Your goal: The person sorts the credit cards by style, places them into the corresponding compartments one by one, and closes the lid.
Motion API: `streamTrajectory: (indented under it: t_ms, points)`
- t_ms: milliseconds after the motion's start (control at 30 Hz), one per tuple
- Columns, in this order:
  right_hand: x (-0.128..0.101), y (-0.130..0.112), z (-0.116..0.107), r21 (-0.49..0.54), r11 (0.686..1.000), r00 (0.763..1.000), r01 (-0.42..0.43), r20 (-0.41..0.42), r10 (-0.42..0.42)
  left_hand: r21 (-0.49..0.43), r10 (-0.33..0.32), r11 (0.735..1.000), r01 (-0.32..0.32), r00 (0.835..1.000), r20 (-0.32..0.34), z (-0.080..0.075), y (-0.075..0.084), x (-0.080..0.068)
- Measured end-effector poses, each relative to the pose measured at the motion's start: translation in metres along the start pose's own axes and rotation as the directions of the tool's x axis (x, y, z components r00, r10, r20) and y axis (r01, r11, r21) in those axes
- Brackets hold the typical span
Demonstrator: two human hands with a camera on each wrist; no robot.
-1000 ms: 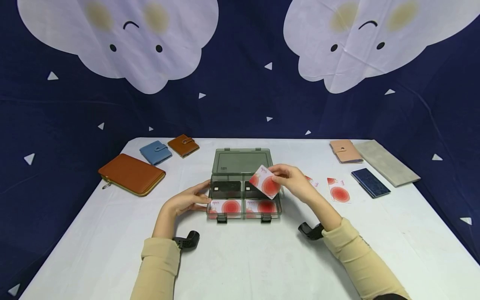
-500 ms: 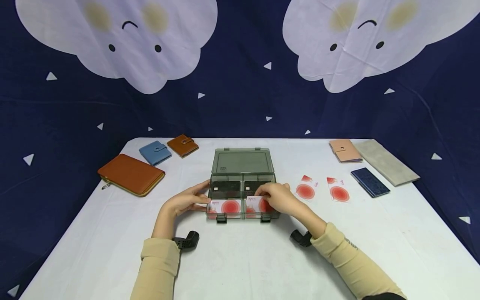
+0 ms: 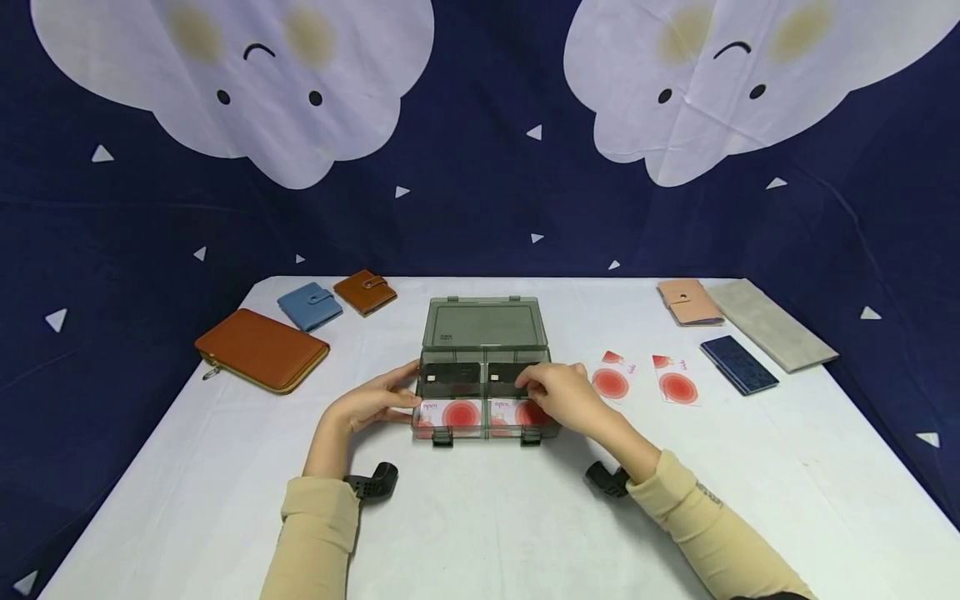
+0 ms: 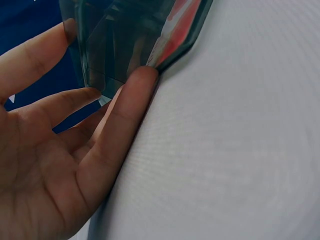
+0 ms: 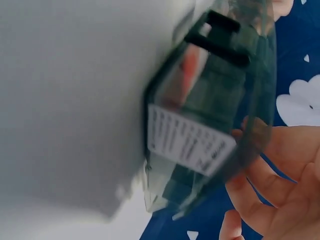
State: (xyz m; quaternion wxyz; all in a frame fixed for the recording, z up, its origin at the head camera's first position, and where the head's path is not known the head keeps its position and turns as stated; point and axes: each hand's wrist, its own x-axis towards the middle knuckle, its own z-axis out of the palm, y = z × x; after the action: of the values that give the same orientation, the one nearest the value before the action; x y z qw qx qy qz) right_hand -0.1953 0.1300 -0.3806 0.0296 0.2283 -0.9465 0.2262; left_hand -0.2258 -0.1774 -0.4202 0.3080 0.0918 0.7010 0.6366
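The organiser box (image 3: 486, 392) sits lid-open mid-bench (image 3: 480, 517). The left hand (image 3: 372, 398) rests relaxed fingers against its left wall; the right hand (image 3: 558, 396) hovers over the right front compartment's red-dot card (image 3: 512, 411), grip state unclear

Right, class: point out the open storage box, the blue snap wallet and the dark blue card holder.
storage box (image 3: 483, 324): head view, on its raised lid.
blue snap wallet (image 3: 307, 303): head view, middle of its cover.
dark blue card holder (image 3: 738, 364): head view, centre of its top face.
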Motion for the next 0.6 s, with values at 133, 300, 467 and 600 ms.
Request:
streamTrajectory:
  t_ms: [133,300,467,600]
  points:
    - [0.001,0.010,-0.011,0.023,0.999,0.999,-0.023,-0.041,0.024,0.001,0.001,1.000,-0.001,1.000,-0.001,0.000,0.000,0.000]
    - [0.002,0.031,-0.028,-0.013,0.989,0.987,-0.148,-0.072,0.147,0.009,-0.010,1.000,0.010,1.000,-0.012,0.000,0.000,0.000]
    - [0.001,0.052,-0.034,-0.213,0.904,0.914,-0.372,0.085,0.396,0.009,-0.011,1.000,0.012,1.000,-0.015,0.000,0.000,0.000]
    - [-0.002,0.060,-0.032,-0.293,0.846,0.832,-0.445,0.214,0.512,0.008,-0.010,1.000,0.010,1.000,-0.014,0.001,0.001,-0.001]
